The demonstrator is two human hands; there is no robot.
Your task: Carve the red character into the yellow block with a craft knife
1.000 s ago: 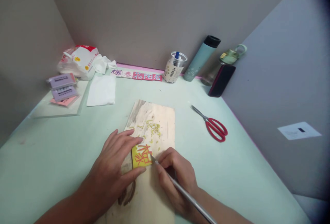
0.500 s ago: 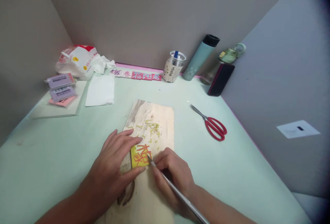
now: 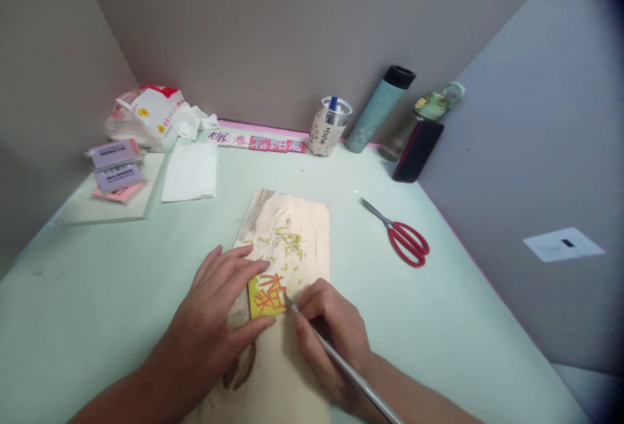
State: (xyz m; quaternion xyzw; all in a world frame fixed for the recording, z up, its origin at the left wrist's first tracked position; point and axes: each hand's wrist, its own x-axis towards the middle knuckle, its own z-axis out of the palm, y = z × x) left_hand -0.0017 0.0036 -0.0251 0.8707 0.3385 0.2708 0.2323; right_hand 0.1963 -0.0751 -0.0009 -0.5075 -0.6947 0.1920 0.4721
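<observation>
A small yellow block (image 3: pixel 266 295) with a red carved character lies on a wooden board (image 3: pixel 292 229). My left hand (image 3: pixel 214 320) pinches the block between thumb and fingers and pins it to the board. My right hand (image 3: pixel 329 336) is closed round a thin metal carving knife (image 3: pixel 341 362), held like a pen. The knife's tip touches the block's right edge. Yellow shavings (image 3: pixel 290 245) are scattered on the board just beyond the block.
Red-handled scissors (image 3: pixel 402 237) lie right of the board. Along the back wall stand a jar (image 3: pixel 329 126), a teal flask (image 3: pixel 380 108), a bottle (image 3: pixel 429 112), a dark phone (image 3: pixel 418 149) and a row of coloured blocks (image 3: pixel 258 142). Tissue (image 3: pixel 191 170), boxed blocks (image 3: pixel 116 165) and a bag (image 3: pixel 146 115) lie left.
The knife tip pushed left into the block half a second ago and has drawn back to the block's right edge. My left hand has stayed put.
</observation>
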